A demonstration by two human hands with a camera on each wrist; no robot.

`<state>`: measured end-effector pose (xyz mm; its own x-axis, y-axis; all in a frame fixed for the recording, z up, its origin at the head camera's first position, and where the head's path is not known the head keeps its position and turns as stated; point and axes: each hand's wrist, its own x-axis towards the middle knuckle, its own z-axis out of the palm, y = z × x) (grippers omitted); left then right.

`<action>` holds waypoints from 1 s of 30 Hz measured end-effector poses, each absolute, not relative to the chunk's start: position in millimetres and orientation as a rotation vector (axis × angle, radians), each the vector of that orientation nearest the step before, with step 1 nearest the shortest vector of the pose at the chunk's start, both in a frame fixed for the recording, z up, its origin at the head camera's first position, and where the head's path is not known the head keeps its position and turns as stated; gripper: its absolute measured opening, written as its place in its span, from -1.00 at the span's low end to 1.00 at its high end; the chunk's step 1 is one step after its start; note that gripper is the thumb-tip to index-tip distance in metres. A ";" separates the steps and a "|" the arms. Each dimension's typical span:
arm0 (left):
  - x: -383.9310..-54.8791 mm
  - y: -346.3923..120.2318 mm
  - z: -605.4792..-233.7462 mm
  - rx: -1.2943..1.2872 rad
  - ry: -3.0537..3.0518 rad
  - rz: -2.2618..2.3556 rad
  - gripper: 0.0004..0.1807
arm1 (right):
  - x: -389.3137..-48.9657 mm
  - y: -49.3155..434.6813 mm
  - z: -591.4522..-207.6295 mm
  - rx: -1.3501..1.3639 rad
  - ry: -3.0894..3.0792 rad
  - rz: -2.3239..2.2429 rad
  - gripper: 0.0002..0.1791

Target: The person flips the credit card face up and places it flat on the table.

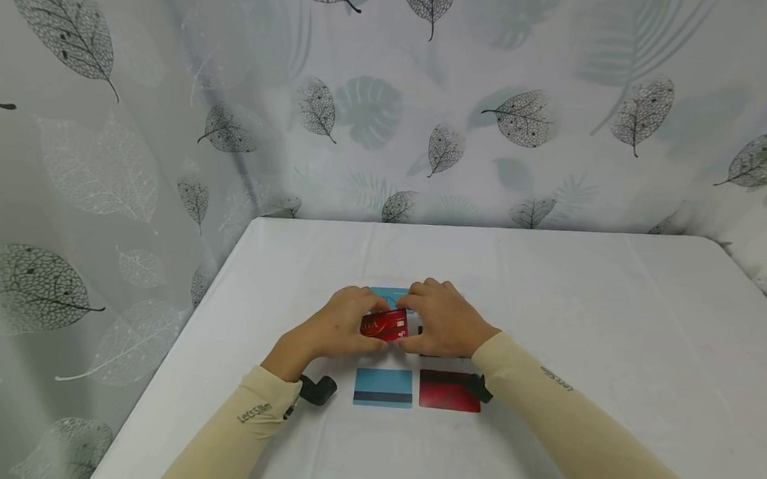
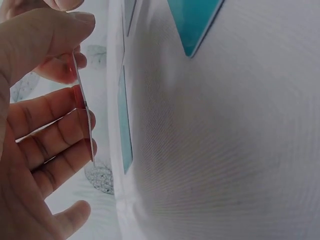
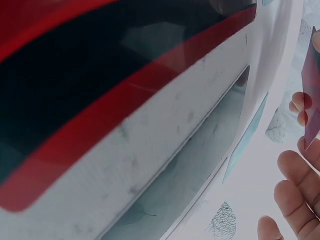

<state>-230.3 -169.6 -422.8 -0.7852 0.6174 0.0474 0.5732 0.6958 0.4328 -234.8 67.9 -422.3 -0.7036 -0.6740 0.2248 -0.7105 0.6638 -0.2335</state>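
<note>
A red bank card (image 1: 387, 325) with a chip is held up over the table between both hands. My left hand (image 1: 344, 322) grips its left end, the thumb along the near edge; in the left wrist view the card (image 2: 84, 102) is seen nearly edge-on, with fingers behind it. At the right end, my right hand (image 1: 447, 322) pinches the card between thumb and fingers. The right wrist view catches only part of this card (image 3: 311, 95) at its right side. Behind the hands lies a light blue card (image 1: 389, 293), partly covered by them.
Nearer the front, a blue card (image 1: 383, 384) with a dark stripe lies beside a red card (image 1: 449, 398) with a black stripe. A dark-edged card (image 3: 200, 145) lies beneath the right hand. White cloth covers the table (image 1: 586, 306); a leaf-print curtain (image 1: 365, 119) hangs behind.
</note>
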 end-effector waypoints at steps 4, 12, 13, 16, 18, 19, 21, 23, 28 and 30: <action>-230.2 -168.0 -422.8 0.995 2.804 0.643 -0.41 | -235.4 67.3 -423.6 1.162 -2.745 0.442 -0.46; -230.7 -166.5 -423.0 1.040 2.826 0.600 -0.43 | -234.3 65.7 -423.4 1.175 -2.742 0.440 -0.45; -230.8 -166.4 -423.2 1.046 2.827 0.596 -0.43 | -234.1 65.5 -423.3 1.174 -2.743 0.438 -0.45; -230.7 -166.6 -423.5 1.054 2.833 0.583 -0.44 | -234.0 65.0 -423.3 1.171 -2.746 0.432 -0.45; -230.7 -166.9 -423.2 1.053 2.834 0.581 -0.44 | -234.3 64.8 -423.3 1.169 -2.747 0.428 -0.45; -230.9 -167.1 -423.0 1.053 2.832 0.575 -0.44 | -234.5 64.8 -423.6 1.167 -2.748 0.422 -0.45; -231.0 -167.8 -422.4 1.046 2.830 0.566 -0.44 | -235.0 64.8 -424.2 1.161 -2.755 0.414 -0.46; -230.8 -168.5 -421.7 1.036 2.826 0.557 -0.44 | -235.3 64.9 -424.6 1.154 -2.765 0.404 -0.46; -230.3 -170.8 -421.0 1.001 2.826 0.549 -0.43 | -235.2 65.0 -424.8 1.140 -2.789 0.387 -0.46; -230.4 -171.7 -421.4 0.991 2.832 0.538 -0.43 | -234.9 64.9 -424.8 1.138 -2.795 0.386 -0.46</action>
